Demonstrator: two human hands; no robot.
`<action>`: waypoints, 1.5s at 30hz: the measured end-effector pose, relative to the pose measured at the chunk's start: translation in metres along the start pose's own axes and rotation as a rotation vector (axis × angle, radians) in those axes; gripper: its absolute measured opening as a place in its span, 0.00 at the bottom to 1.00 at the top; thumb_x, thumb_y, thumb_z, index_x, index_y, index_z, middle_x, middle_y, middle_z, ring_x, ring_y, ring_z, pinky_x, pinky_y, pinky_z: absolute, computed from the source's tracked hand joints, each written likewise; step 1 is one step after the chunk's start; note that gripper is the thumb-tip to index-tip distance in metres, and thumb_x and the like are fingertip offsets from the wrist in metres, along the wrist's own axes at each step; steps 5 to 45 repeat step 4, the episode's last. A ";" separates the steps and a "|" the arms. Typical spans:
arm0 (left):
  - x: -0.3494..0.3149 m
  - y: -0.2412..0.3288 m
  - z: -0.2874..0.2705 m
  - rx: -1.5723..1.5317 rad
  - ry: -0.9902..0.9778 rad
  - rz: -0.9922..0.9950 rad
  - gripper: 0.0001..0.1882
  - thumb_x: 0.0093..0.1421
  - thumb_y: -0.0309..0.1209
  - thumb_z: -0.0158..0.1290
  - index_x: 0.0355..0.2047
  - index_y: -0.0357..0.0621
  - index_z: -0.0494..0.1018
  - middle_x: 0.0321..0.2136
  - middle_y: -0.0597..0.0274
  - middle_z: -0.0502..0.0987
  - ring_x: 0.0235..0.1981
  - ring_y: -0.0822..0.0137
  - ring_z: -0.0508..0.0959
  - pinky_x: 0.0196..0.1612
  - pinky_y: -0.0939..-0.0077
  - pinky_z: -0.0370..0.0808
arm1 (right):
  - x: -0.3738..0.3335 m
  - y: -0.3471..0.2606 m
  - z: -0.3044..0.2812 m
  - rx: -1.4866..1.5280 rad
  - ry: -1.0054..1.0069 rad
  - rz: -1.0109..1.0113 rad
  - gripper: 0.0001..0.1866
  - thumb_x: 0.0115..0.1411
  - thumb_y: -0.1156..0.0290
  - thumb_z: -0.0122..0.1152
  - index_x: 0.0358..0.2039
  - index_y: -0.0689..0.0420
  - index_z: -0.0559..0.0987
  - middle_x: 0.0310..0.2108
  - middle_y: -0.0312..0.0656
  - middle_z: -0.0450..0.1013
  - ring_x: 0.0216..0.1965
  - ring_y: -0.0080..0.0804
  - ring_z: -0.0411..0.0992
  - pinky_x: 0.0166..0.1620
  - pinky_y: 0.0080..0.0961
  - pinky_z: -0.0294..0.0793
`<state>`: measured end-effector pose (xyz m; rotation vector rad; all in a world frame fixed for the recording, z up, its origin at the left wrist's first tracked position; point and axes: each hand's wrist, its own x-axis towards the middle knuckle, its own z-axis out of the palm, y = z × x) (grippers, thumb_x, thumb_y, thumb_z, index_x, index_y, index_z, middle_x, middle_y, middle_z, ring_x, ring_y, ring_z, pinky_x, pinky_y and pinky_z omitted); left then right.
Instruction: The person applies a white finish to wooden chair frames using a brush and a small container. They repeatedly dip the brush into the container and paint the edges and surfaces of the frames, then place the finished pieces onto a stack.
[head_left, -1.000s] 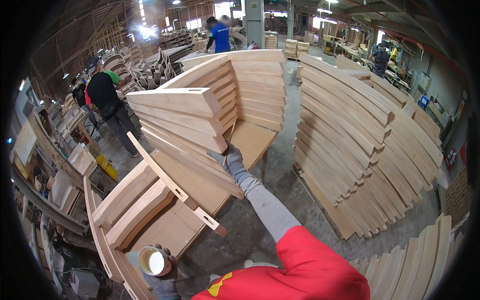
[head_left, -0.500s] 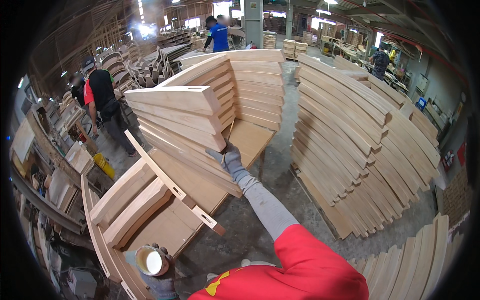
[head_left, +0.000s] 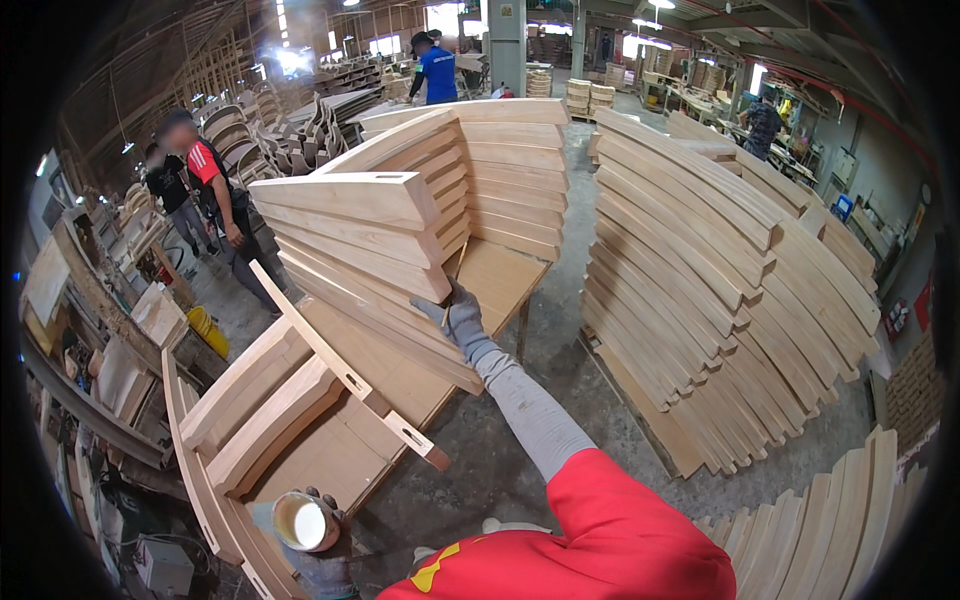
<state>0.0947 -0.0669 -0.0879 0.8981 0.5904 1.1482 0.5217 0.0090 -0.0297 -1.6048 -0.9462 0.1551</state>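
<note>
My left hand (head_left: 325,565), in a dark grey glove, is closed around a round cup (head_left: 308,524) holding white liquid, low at the left. My right arm reaches forward in a grey sleeve. Its gloved right hand (head_left: 463,322) is closed on a thin wooden stick (head_left: 461,262) that points upward; its lower end is hard to make out. That hand is against the end of a stack of pale wooden rails (head_left: 350,205). Between my hands lies a slotted wooden frame (head_left: 345,365) with curved slats (head_left: 275,430).
The rails rest on a brown board (head_left: 500,270). A tall stack of curved wooden pieces (head_left: 690,290) stands at the right, with more pieces (head_left: 820,530) at lower right. Other people (head_left: 215,190) are further off, left and back. A yellow bucket (head_left: 208,330) is at left.
The stick in my right hand has tilted slightly and shows more clearly. My left hand and cup have stayed put. At the left, the person in black and red has straightened and turned.
</note>
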 end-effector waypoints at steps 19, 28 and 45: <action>0.005 -0.007 -0.030 0.103 -0.149 0.076 0.27 0.62 0.50 0.34 0.57 0.51 0.56 0.54 0.53 0.64 0.49 0.61 0.70 0.52 0.59 0.67 | -0.001 -0.002 -0.002 0.007 -0.009 0.008 0.35 0.42 0.50 0.69 0.47 0.57 0.71 0.42 0.46 0.74 0.44 0.38 0.72 0.47 0.28 0.70; 0.005 -0.007 -0.030 0.103 -0.149 0.076 0.27 0.62 0.50 0.34 0.57 0.51 0.56 0.54 0.53 0.64 0.49 0.61 0.70 0.52 0.59 0.67 | -0.001 -0.002 -0.002 0.007 -0.009 0.008 0.35 0.42 0.50 0.69 0.47 0.57 0.71 0.42 0.46 0.74 0.44 0.38 0.72 0.47 0.28 0.70; 0.005 -0.007 -0.030 0.103 -0.149 0.076 0.27 0.62 0.50 0.34 0.57 0.51 0.56 0.54 0.53 0.64 0.49 0.61 0.70 0.52 0.59 0.67 | -0.001 -0.002 -0.002 0.007 -0.009 0.008 0.35 0.42 0.50 0.69 0.47 0.57 0.71 0.42 0.46 0.74 0.44 0.38 0.72 0.47 0.28 0.70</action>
